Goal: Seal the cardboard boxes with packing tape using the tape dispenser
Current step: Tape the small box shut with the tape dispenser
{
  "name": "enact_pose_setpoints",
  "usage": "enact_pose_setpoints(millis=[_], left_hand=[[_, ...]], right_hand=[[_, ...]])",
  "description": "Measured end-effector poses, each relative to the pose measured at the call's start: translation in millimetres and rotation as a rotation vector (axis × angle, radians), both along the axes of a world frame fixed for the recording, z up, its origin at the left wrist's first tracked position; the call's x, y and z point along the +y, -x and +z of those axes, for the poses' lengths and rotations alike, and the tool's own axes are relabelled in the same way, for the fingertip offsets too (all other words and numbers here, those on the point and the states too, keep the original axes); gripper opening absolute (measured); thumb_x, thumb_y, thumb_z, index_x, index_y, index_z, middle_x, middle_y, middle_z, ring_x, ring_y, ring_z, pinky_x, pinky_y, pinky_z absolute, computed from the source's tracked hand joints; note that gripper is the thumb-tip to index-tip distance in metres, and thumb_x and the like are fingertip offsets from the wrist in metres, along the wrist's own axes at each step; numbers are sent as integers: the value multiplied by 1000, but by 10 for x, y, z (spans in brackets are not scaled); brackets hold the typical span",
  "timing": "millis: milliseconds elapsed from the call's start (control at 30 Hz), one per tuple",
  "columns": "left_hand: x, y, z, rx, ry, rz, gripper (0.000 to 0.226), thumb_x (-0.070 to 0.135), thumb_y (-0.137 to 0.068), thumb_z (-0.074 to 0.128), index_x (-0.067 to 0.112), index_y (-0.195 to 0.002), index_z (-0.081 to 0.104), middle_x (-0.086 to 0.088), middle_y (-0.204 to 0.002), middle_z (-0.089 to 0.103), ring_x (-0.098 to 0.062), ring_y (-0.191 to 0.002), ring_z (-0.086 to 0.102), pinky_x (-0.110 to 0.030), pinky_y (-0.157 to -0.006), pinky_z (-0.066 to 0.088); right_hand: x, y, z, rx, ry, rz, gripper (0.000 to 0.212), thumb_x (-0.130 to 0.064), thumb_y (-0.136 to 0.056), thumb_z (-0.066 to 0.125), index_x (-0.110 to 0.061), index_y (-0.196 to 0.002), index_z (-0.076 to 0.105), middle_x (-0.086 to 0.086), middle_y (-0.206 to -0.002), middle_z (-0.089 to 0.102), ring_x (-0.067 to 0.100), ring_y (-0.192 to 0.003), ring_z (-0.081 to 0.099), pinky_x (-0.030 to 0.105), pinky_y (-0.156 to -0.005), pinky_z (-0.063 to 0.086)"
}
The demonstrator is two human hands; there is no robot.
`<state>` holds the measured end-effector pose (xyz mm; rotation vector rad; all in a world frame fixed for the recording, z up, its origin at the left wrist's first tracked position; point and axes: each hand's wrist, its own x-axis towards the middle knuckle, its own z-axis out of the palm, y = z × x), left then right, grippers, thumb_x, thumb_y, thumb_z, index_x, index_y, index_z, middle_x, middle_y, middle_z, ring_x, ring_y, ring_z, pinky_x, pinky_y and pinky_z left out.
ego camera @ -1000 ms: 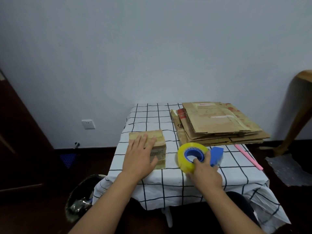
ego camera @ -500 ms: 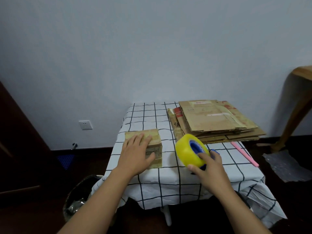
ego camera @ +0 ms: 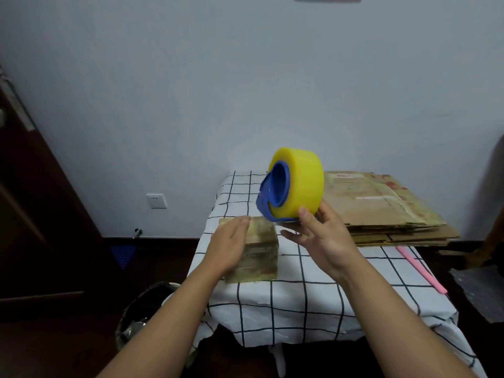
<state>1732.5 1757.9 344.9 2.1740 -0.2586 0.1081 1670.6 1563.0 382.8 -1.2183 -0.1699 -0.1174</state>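
Yellow tape on a blue tape dispenser [ego camera: 293, 186] is hanging in the air above the checked tablecloth [ego camera: 300, 296], where our right hand [ego camera: 323, 238] is gripping it from below, thumb on the roll and fingers curled underneath. Our left hand [ego camera: 227, 248] is lying flat and open on the small cardboard box [ego camera: 260, 255] near the table's left edge. We are seeing flattened cardboard boxes [ego camera: 381, 208] stacked behind, a pink strip [ego camera: 421, 270] beside them, and a bin [ego camera: 147, 309] on the floor.

Dim, soft light; curved edges.
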Motion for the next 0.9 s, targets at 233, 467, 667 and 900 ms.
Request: enact_pose_setpoints(millis=[233,467,667,900], left_hand=[[30,-6,196,293,481,72,41,52,-91,40,30,-98,73,0,-110,73,-20,-108,63,-48,-104,44],[111,-40,220,264,623,-63,46,69,-81,46,38,-102,75,5,-107,74,-12,-112,64,-50,-111,35],[130,-37,257,315,733,-161,47,60,-82,63,24,-109,75,-9,-114,72,-27,-113,65,-54,-109,40],[78,29,208,282,825,-99,26,39,-95,57,24,-98,78,-10,-108,73,-28,-110,64,-53,-107,43]], right_hand=[[272,-256,-22,42,-212,152,44,-28,-91,54,-15,-133,52,25,-129,62,48,-115,62,48,-92,56],[329,-369,-76,51,-249,203,52,-32,-94,54,-11,-141,46,29,-134,57,51,-119,58,52,-96,53],[359,-377,-20,50,-63,245,85,-53,-62,89,-20,-131,53,19,-132,63,42,-119,62,55,-90,53],[320,-375,76,33,134,231,44,-51,-86,64,-31,-125,56,7,-130,66,36,-116,65,47,-88,57]])
